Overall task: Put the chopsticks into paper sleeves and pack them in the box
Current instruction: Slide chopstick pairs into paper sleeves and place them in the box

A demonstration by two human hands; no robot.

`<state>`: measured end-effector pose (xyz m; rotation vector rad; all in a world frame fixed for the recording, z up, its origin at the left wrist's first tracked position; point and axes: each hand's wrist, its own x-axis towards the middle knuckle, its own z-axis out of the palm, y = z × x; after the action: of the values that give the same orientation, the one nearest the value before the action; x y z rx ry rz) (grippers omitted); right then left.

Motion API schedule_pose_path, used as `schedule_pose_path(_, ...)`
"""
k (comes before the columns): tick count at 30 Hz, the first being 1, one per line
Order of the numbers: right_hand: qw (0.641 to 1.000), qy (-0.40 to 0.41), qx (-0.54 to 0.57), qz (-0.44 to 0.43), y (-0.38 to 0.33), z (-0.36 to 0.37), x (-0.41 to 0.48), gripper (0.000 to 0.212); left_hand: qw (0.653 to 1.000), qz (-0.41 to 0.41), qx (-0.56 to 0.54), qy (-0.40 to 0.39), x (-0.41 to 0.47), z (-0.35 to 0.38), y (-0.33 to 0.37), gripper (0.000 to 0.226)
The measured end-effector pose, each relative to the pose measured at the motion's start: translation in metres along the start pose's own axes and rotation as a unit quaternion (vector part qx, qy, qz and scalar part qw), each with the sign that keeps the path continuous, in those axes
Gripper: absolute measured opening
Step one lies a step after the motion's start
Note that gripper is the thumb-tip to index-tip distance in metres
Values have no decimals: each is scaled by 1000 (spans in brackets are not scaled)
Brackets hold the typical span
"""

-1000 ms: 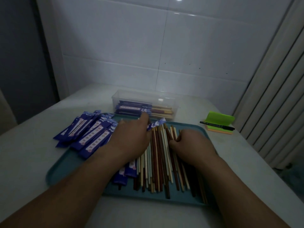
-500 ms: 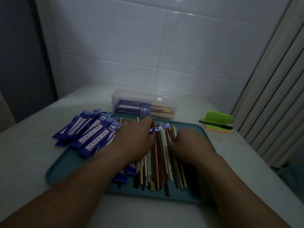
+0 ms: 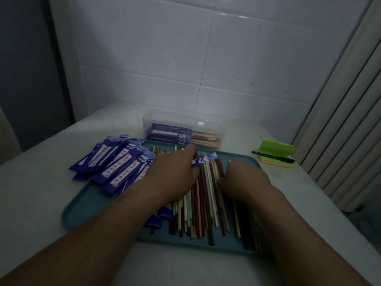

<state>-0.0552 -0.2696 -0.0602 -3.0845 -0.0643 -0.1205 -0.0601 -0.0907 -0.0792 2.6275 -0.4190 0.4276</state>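
Quick count first: one teal tray (image 3: 82, 205), one clear box (image 3: 181, 120), one black pen (image 3: 272, 156), one pad of sticky notes (image 3: 276, 149) and two hands. The loose chopsticks (image 3: 206, 199) and the blue paper sleeves (image 3: 119, 166) are too many to count (dozens of sticks, maybe a dozen or more sleeves). A few sleeved pairs already sit in the box, but they overlap too much to count.

The chopsticks cover the middle and right of the tray, side by side, with their long axis running from the tray's near edge to its far edge. The empty sleeves are heaped on the tray's left side and spill over its left rim, slanting from near-left to far-right. The box sits just past the tray's far edge. Its packed pairs lie crosswise to the loose sticks, sleeved ends left and bare ends right. The pad, with the pen on top, is off the tray's far right corner.

The left hand (image 3: 175, 172) lies palm down on the sticks, gripping one sleeve (image 3: 204, 159) whose tip pokes out toward far-right. The right hand (image 3: 245, 178) has its fingers curled down into the pile, and I can't tell if it has hold of anything.

Compared with a second ago, hardly anything differs: the left hand and sleeve tip sit slightly closer to the right hand.
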Motion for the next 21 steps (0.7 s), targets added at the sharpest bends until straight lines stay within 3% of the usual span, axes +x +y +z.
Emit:
schedule_pose_path(3, 1000, -17, 10, 0, 4, 0, 5, 30, 1000, 1, -8, 2, -2, -2, 3, 16)
schedule_pose_path(6, 980, -7, 192, 48, 24, -8, 11, 36, 1000, 2, -24, 0, 1, -4, 4, 14)
schedule_pose_path(9, 876, 18, 477, 74, 38, -13, 16, 30, 998, 16, -59, 17, 1, -6, 4, 28)
schedule_pose_path(11, 811, 31, 579, 78, 38, -11, 17, 30, 996, 26, -88, 18, 1, -7, 7, 39)
schedule_pose_path(16, 754, 95, 645, 81, 31, -3, 19, 27, 982, 45, -167, -71, 2, -6, 16, 46)
schedule_pose_path(21, 758, 142, 635, 50, 18, 2, 12, 22, 967, 42, -227, -107, 2, -6, 17, 33)
